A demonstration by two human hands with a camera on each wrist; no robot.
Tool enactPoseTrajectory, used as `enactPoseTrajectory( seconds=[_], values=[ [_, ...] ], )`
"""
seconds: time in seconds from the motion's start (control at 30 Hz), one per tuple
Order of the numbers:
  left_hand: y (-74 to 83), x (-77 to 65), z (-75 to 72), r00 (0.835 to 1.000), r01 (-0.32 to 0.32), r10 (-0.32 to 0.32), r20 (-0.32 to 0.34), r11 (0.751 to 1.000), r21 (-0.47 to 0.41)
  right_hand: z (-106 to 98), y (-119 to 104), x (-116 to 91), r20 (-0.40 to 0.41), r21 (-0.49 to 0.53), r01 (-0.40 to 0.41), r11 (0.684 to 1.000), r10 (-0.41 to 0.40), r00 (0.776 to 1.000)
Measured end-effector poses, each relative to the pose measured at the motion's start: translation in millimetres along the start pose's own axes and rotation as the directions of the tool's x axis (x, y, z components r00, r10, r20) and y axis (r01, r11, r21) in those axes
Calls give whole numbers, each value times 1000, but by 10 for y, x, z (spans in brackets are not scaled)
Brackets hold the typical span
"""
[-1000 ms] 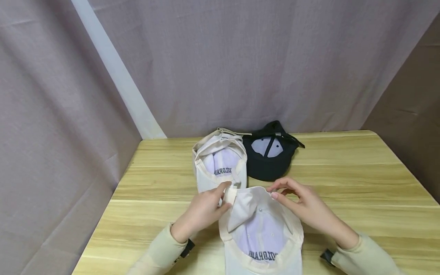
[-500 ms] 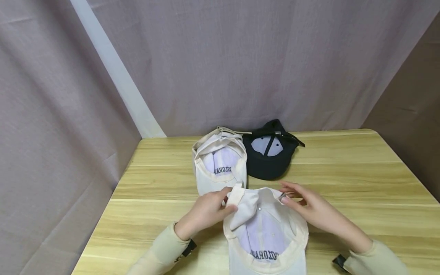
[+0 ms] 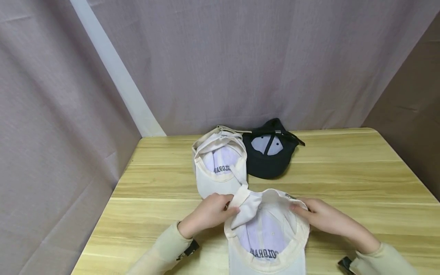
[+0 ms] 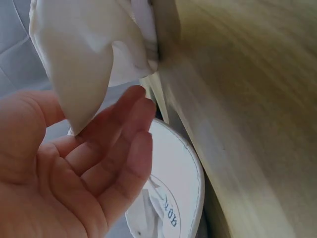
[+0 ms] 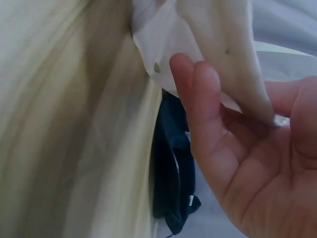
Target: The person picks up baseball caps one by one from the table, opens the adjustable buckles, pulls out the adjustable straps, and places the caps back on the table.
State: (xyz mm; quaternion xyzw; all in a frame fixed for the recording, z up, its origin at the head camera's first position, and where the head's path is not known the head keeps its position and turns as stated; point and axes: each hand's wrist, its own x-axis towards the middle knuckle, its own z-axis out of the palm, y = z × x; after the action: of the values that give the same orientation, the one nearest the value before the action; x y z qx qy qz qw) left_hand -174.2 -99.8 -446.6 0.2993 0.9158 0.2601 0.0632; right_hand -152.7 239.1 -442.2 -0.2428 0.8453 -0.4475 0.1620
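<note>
A cream baseball cap (image 3: 267, 266) lies upturned at the table's front, its brim toward me and cut off by the lower frame edge. Mirrored black lettering shows inside its lavender-white crown. My left hand (image 3: 209, 212) pinches the back left edge beside the loose strap (image 3: 240, 195). On the opposite side, my right hand (image 3: 324, 215) pinches the edge, thumb inside. Both wrist views show the cap's cloth between thumb and fingers, in the left hand (image 4: 84, 173) and the right hand (image 5: 247, 153).
Behind stands a similar cream cap (image 3: 220, 187), upturned, seemingly with another nested under it. A black cap (image 3: 269, 168) touches its right side. The wooden table (image 3: 354, 168) reaches back to a grey curtain (image 3: 220, 68).
My right hand has slid right and down along the cap's edge to a new grip. The left hand has shifted slightly right, and the cap has moved a little right. The caps behind stay put.
</note>
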Motion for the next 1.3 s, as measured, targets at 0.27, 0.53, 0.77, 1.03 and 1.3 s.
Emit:
enactPoseTrajectory(
  seconds=[0.27,0.53,0.77,1.03,1.3],
  values=[
    [55,150,-157,995,-62,60,-84,998,-27,-241,-124,7,-45,-65,57,996,-60,997],
    [167,385,-502,963,-142,123,-239,988,-61,-492,-402,74,-249,-249,53,967,-117,961],
    [300,505,-816,892,-225,174,-416,972,-75,-585,-613,97,-451,-377,127,917,-301,840],
    [352,358,-766,893,-287,262,-365,958,-16,-482,-748,-41,-461,-510,305,804,-555,692],
    [254,83,-533,899,-397,396,-186,917,33,-134,-709,-256,-273,-363,565,741,-664,696]
  ],
)
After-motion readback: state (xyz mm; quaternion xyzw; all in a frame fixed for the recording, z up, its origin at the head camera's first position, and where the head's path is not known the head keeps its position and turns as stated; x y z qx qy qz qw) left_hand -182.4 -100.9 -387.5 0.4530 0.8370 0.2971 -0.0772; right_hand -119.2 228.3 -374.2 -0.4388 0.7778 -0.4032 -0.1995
